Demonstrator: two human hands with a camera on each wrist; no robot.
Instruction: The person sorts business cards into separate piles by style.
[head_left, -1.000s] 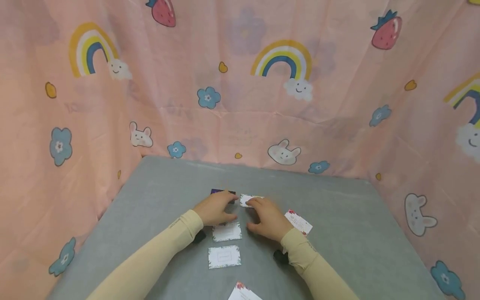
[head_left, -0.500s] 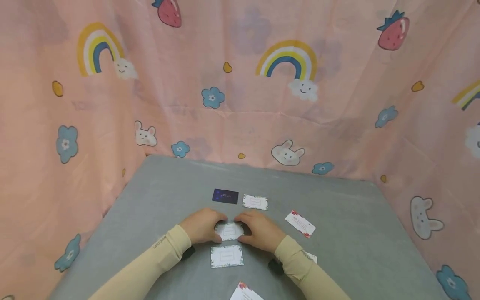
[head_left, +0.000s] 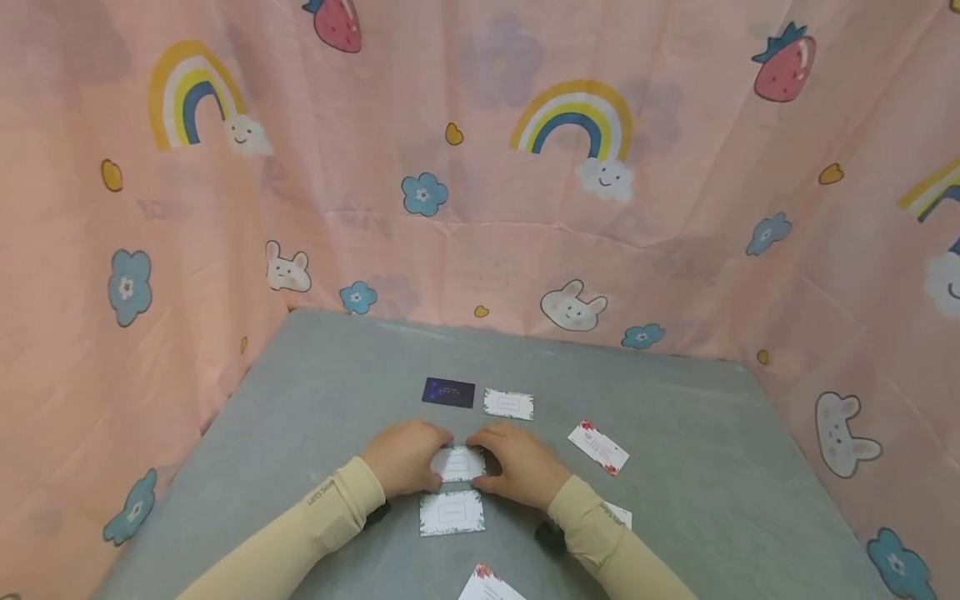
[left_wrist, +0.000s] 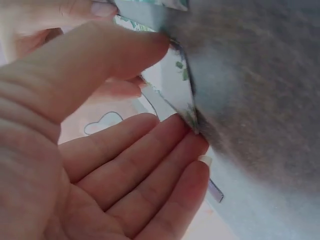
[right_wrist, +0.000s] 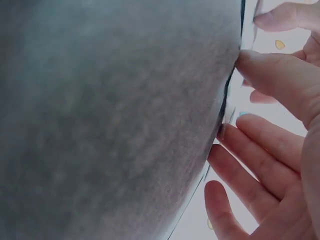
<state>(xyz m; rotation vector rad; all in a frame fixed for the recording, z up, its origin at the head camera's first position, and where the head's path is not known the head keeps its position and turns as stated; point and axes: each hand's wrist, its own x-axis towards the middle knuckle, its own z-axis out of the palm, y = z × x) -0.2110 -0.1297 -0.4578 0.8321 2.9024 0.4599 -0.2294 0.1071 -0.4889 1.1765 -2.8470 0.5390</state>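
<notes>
In the head view, a white business card with a leafy green border (head_left: 459,463) lies between my two hands at the middle of the grey table. My left hand (head_left: 403,457) grips its left edge, thumb at the near corner and fingers at the far one. Opposite, my right hand (head_left: 525,468) holds the right edge the same way. The left wrist view shows the card (left_wrist: 172,82) spanning from thumb to fingertips. From the right wrist, the card is seen nearly edge-on, with the thumb (right_wrist: 265,72) at its edge. Just nearer lies a matching leafy card (head_left: 452,513).
Beyond my hands lie a dark blue card (head_left: 448,392) and another leafy white card (head_left: 509,404). A red-flowered card (head_left: 598,447) sits tilted at right. My right sleeve partly covers a white card (head_left: 621,515). One more red-flowered card (head_left: 487,587) is cut off by the bottom edge.
Both hands have come back from the dark blue card and the far leafy card to the middle leafy card, taking its two sides. Over the last half second they have barely moved.
</notes>
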